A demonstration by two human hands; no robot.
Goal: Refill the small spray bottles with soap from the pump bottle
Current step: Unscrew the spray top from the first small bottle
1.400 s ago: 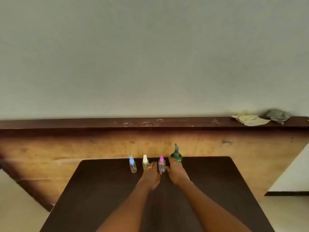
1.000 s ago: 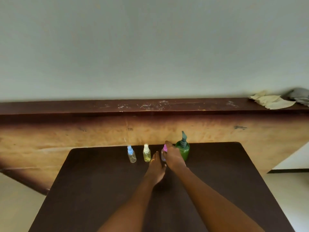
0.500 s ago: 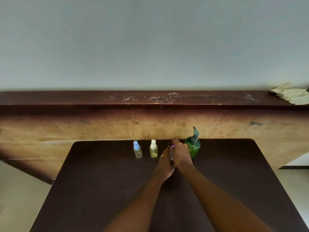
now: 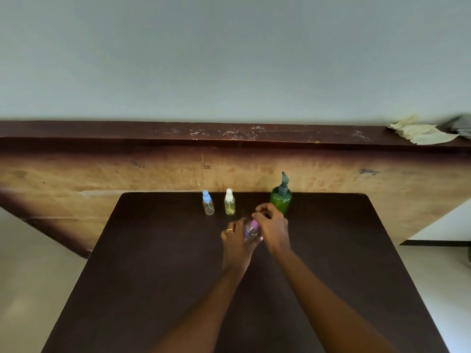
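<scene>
A small clear spray bottle with a pink cap [image 4: 251, 230] is held between both hands above the dark table [image 4: 158, 276]. My left hand [image 4: 235, 240] wraps its body from the left, a ring on one finger. My right hand [image 4: 271, 225] closes over the pink top from the right. At the table's far edge stand a blue-capped spray bottle [image 4: 208, 203], a white-capped yellowish spray bottle [image 4: 229, 202] and the green pump bottle [image 4: 281, 197], which is just behind my right hand.
A wooden panel with a dark ledge [image 4: 229, 135] rises behind the table. Pale cloths [image 4: 420, 132] and a grey cloth [image 4: 460, 124] lie on the ledge at far right. Light floor shows on both sides of the table.
The pink-capped bottle left its place in the row beside the pump bottle and came toward me. Both hands now hold it, the right one over the cap.
</scene>
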